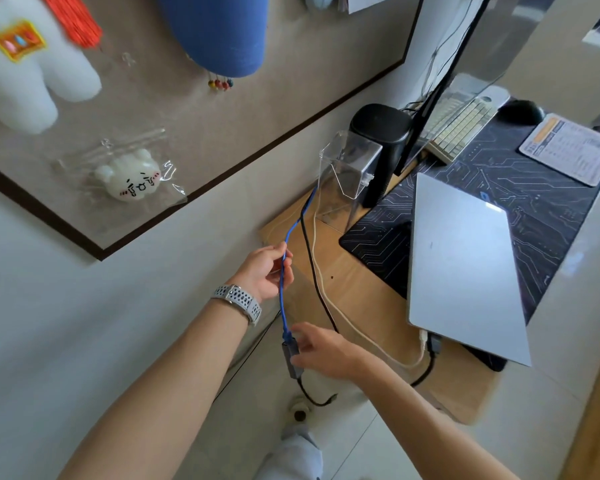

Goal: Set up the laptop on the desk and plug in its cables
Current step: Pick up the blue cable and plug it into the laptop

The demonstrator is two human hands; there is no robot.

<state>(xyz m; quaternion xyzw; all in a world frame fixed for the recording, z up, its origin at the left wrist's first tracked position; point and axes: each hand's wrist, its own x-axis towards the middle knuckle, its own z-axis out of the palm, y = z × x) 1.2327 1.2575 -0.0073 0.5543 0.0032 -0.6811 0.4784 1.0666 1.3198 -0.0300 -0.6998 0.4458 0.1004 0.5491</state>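
Pale wall (pixel 66 306) fills the left of our view, and a brown-framed pinboard (pixel 222 133) on it carries a white plush toy (pixel 32 71), a blue plush (pixel 222 29) and a small bagged figure (pixel 129 176). Below the wall, the wooden worktop (pixel 354 289) runs toward the right, partly covered by a dark desk mat (pixel 534 209) printed with a circuit pattern. On the mat lies the closed silver laptop (pixel 461 268), with a white cable (pixel 329 299) and a black cable (pixel 312 265) meeting its near edge. Farther back we see a clear plastic stand (pixel 347 164), a black cylinder (pixel 381 140), a monitor (pixel 444 81) seen edge-on, a pale keyboard (pixel 461 126), a black mouse (pixel 520 110) and a printed card (pixel 572 147).

Our left hand (pixel 264 271), with a grey perforated watch strap (pixel 238 301) at the wrist, pinches the blue cable (pixel 284 306) between thumb and curled fingers, above the worktop's left edge. Our right hand (pixel 323 351) pinches the grey adapter (pixel 291 355) at the cable's lower end, just off the worktop's edge. A short black lead (pixel 312 398) hangs from the adapter toward the tiled floor (pixel 361 445).
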